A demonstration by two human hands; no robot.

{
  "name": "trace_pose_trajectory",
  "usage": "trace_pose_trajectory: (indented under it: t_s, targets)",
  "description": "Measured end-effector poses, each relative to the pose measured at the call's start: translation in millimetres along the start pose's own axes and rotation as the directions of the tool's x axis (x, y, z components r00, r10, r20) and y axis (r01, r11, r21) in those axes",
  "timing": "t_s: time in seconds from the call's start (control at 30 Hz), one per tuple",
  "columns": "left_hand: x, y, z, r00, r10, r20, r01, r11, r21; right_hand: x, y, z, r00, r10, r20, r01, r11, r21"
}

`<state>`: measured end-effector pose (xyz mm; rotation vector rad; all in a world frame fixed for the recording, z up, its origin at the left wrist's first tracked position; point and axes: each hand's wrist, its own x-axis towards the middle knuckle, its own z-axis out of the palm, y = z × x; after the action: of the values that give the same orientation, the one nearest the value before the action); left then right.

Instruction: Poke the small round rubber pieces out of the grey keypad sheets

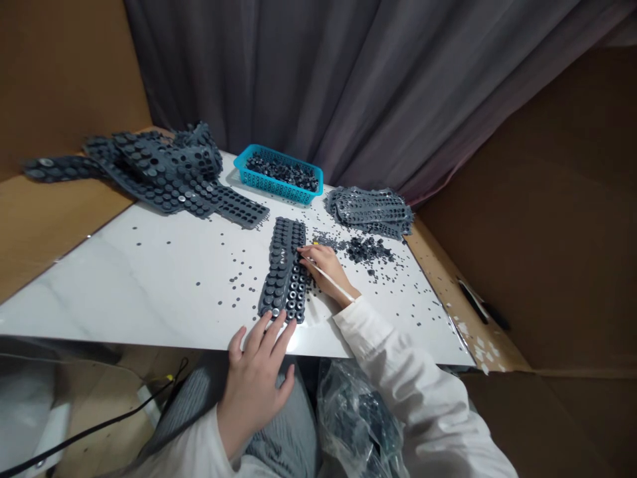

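Head view, right hand: the right hand [323, 272] lies on the far part of the grey rubber strip, with its fingers curled together and clamped on a thin white stick [328, 279]. The stick's tip is hidden by the fingers.

Head view, left hand: the left hand [256, 378] is open with its fingers spread, at the near table edge. Its fingertips are just beside the strip's near end; contact cannot be told.

Head view, strip: the grey rubber strip [286, 269] lies lengthwise mid-table, between both hands, studded with round dark pieces.

Head view, around: a blue plastic basket [259, 174] of dark pieces stands far. A heap of similar strips [159, 172] lies far left, and a stack of strips [371, 211] lies far right. A pile of dark bits [368, 249] sits right of the right hand, on a white marble-patterned table [149, 292]. A clear plastic bag [353, 425] of dark parts is below the near edge.
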<state>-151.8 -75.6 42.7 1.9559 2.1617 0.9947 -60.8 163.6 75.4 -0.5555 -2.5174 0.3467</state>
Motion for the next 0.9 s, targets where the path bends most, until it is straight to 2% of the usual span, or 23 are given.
trace_pose_trajectory:
  t_s: [0.1, 0.17, 0.3, 0.43, 0.67, 0.77, 0.9]
  targets:
    - [-0.5, -0.4, -0.4, 1.0, 0.004, -0.002, -0.004, 1.0, 0.004, 4.8, 6.6, -2.6, 0.995, 0.062, -0.075, -0.065, 0.997, -0.032]
    - [-0.4, -0.1, -1.2, 1.0, 0.006, -0.008, -0.006, 1.0, 0.007, 6.3, 9.3, -4.8, 0.99, 0.094, -0.104, -0.093, 0.996, 0.018]
    - [2.2, 1.1, -4.2, 0.999, 0.036, -0.02, -0.036, 0.999, 0.033, 4.9, 8.1, -4.9, 0.999, 0.025, -0.046, -0.016, 0.984, 0.175]
    - [4.0, 1.5, -6.5, 0.998, 0.053, -0.031, -0.051, 0.997, 0.053, 3.9, 5.9, 0.0, 1.0, 0.007, -0.005, -0.006, 0.977, 0.211]
    - [0.8, 1.1, -3.3, 1.0, 0.022, -0.012, -0.022, 1.0, 0.02, 8.4, 6.6, 2.1, 0.997, 0.033, 0.062, -0.039, 0.996, 0.086]
    - [0.1, 1.0, -2.4, 1.0, 0.017, -0.012, -0.017, 1.0, 0.016, 12.7, 10.9, 4.0, 0.999, 0.029, 0.033, -0.029, 1.0, 0.0]
    - [0.2, 0.4, -3.0, 0.999, 0.036, -0.014, -0.035, 0.999, 0.04, 18.3, 18.3, 2.6, 0.996, 0.082, -0.043, -0.083, 0.996, -0.026]
